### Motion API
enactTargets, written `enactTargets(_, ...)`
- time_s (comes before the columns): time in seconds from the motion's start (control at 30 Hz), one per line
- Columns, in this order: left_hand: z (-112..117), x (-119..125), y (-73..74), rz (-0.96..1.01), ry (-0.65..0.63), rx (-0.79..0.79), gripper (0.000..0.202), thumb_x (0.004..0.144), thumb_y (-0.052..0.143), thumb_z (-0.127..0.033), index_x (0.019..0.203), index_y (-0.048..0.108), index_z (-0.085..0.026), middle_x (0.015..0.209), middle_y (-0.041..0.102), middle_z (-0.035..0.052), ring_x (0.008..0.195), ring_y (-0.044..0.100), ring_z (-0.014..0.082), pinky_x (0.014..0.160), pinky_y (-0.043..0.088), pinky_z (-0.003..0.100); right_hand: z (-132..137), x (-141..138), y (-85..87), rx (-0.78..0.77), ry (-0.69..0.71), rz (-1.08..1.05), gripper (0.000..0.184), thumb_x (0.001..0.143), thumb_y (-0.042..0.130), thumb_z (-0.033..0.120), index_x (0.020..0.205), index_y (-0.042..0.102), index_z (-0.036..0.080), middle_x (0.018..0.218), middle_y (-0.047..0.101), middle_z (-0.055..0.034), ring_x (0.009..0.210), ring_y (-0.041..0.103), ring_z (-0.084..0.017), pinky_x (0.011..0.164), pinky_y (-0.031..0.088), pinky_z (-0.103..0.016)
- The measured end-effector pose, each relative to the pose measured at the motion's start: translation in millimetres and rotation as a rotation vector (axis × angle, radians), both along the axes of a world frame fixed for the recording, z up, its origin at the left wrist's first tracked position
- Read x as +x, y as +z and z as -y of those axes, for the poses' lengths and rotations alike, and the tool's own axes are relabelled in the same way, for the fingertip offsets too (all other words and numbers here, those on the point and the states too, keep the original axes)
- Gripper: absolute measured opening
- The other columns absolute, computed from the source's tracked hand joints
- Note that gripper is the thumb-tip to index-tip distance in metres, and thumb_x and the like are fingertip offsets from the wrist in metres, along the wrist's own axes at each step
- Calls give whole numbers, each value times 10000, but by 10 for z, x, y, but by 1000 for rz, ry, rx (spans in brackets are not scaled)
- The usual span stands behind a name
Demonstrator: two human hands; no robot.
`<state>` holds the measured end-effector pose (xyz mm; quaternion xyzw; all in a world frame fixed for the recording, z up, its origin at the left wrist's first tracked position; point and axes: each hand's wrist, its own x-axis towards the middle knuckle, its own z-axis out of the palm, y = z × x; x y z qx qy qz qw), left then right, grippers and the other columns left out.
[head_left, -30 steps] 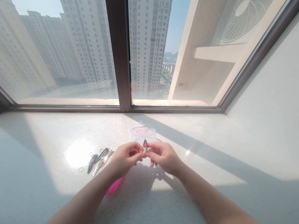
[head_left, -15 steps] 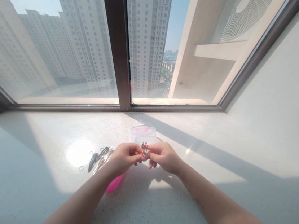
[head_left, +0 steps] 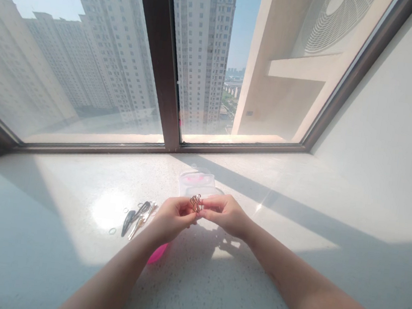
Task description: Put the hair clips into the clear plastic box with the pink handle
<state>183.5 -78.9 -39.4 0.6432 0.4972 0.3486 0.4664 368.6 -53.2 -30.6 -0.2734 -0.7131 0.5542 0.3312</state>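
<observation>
A small gold metal hair claw clip with curved, looped prongs is held up between the fingertips of both hands. My left hand pinches it from the left, fingers closed. From the other side my right hand grips it between thumb and fingers. Behind the hands lies a clear plastic case with pink inside, partly covered by them. Below my left wrist shows part of a bright pink object; the arm hides the rest.
Left of my hands, black snap hair clips lie beside light, slim clips. Small hair ties are scattered near them on the speckled white sill. A brown-framed window rises behind, and a white wall stands at right.
The claw clip has turned in my fingers, so its looped prongs show more broadly and tilt left. The fingers of my right hand have drawn closer together.
</observation>
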Motion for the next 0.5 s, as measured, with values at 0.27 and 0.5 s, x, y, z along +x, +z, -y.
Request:
enactTargets(0.27,24,-8,8,-46,17,45,236,758,619,-368,737,646,-134,592,602,17,537,534,116,496,385,219,-16,15,-30,159,-118,38,196,822,587,278,841,744,162,757,568,-29,709,513,-145,675,409,-273)
enactTargets(0.5,-9,15,-24,20,-16,-66,220,762,615,-338,766,634,-119,605,604,28,562,547,125,516,403,229,14,-42,-36,105,-130,-19,202,828,578,291,833,742,172,847,510,-37,775,516,-155,735,426,-300)
